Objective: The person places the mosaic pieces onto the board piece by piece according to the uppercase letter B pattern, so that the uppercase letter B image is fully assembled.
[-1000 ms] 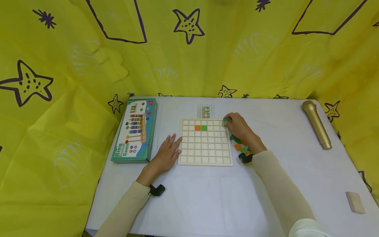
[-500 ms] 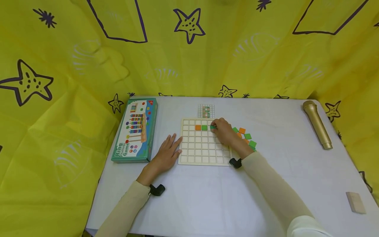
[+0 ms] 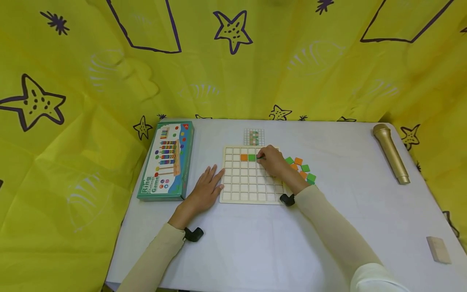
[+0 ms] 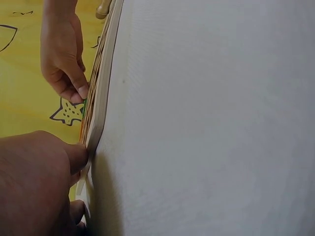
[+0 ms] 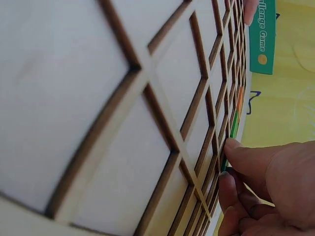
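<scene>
A square wooden grid board [image 3: 242,196] lies on the white table. In its second row from the top sit an orange tile [image 3: 243,157] and, to the right of it, a bright green tile [image 3: 252,157]. My right hand [image 3: 273,161] pinches a dark green tile [image 5: 225,163] between thumb and fingers, right over the cell beside the bright green one; most of this tile is hidden by the fingers. With fingers spread, my left hand [image 3: 205,190] rests at the board's left edge, fingertips touching the rim. A small card with a printed colour pattern [image 3: 254,137] lies just behind the board.
Several loose orange and green tiles [image 3: 305,168] lie right of the board, partly behind the right forearm. A ring game box [image 3: 166,162] stands at the left. Far right are a gold microphone [image 3: 391,154] and a small wooden block [image 3: 438,250]. Yellow cloth hangs behind the table.
My right hand has moved left from the board's top right corner, carrying the dark green tile to the cell beside the bright green one. The left hand has stayed put.
</scene>
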The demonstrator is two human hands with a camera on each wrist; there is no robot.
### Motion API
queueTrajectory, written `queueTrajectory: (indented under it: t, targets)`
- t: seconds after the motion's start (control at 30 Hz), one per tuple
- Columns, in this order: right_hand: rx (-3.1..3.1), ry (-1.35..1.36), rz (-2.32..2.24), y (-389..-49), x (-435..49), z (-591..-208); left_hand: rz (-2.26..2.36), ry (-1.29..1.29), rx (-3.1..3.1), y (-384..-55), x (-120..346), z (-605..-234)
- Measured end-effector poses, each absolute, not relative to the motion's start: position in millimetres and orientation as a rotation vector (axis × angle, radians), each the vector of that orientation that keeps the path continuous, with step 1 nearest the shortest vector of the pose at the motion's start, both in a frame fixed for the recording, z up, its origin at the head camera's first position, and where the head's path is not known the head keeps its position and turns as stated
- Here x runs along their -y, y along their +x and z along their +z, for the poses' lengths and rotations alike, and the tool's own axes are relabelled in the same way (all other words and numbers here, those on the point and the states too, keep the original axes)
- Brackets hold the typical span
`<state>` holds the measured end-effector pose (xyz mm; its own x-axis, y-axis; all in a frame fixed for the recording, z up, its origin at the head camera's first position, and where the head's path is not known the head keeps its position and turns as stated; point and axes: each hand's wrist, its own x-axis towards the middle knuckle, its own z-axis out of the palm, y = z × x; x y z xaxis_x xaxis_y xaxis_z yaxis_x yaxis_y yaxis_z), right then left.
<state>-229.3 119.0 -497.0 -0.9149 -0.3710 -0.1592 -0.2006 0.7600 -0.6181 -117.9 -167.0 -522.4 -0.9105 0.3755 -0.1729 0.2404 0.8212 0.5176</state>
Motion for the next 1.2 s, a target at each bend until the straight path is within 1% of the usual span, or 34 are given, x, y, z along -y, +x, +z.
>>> queueTrajectory:
  t: [0.37, 0.63, 0.8, 0.97, 1.2]
  targets:
    - [-2.693, -0.514, -0.85, -229, -134, -490, 0.717, 0.468, -2.725, -118, 167, -524]
    - [-2.675, -0.372, -0.89, -228, -170, -475, 0.685, 0.464, -2.713, -119, 168, -523]
    - [-2.608, -0.224, -0.713, -222, -207, -459, 0.717, 0.48, -2.726, -118, 167, -522]
    - [-2.55, -0.143, -0.56, -218, -239, -444, 0.741, 0.476, -2.735, -117, 167, -521]
    - [-2.463, -0.097, -0.465, -213, -258, -446, 0.728, 0.462, -2.713, -118, 168, -521]
